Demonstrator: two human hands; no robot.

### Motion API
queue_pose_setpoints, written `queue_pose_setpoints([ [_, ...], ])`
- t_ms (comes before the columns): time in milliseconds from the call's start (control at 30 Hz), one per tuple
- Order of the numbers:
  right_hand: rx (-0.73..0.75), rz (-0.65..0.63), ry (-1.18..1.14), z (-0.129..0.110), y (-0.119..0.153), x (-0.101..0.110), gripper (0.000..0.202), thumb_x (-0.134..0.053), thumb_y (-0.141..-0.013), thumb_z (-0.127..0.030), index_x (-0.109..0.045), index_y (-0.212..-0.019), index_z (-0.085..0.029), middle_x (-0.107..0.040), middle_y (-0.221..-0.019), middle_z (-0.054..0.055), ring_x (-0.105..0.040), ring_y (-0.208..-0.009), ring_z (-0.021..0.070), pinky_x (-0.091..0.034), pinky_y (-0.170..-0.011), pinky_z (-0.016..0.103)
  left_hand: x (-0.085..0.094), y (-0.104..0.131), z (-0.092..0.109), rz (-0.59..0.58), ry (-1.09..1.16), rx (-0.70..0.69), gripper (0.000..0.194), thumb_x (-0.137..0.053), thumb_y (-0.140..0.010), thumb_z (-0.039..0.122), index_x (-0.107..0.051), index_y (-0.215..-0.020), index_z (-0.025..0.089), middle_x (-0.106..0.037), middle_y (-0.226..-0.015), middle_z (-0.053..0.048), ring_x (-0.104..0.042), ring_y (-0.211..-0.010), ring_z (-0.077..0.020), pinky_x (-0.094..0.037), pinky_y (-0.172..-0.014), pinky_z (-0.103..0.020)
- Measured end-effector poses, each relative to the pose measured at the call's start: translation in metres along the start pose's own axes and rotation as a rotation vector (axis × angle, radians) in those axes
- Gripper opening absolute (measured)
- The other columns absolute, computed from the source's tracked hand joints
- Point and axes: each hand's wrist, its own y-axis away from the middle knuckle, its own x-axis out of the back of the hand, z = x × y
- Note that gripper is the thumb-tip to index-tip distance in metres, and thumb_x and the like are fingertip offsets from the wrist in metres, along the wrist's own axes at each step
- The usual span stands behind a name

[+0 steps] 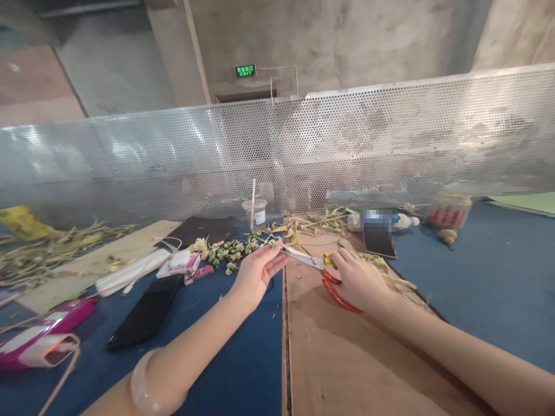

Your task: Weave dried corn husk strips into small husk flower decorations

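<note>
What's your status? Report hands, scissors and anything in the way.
Right hand closed on red-handled scissors, blades pointing left. Left hand pinching a small green bud at the blade tips. Loose bud pile and plastic cup just beyond.

My scissors (323, 271) have red handles and silver blades. The buds (229, 251) are pale green. My bench (243, 370) is blue with a brown board (347, 358); behind stands a silver, hole-dotted screen (347, 144).
</note>
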Motion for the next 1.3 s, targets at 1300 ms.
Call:
queue_pose_setpoints([
  [1300, -0.043, 0.039, -0.048, 0.0001, 0.0014, -0.0027, 0.019, -0.043, -0.08, -0.038, -0.045, -0.08, -0.019, -0.053, -0.088, 0.005, -0.053, -0.079, 0.0189, -0.022, -0.049, 0.024, -0.0014, 0.003, 0.0014, 0.018, -0.05, 0.0, 0.011, -0.07, -0.064, 0.014, -0.064, -0.073, 0.011, -0.069, -0.074, -0.005, -0.067, -0.071, -0.0159, -0.054, -0.074, -0.027],
])
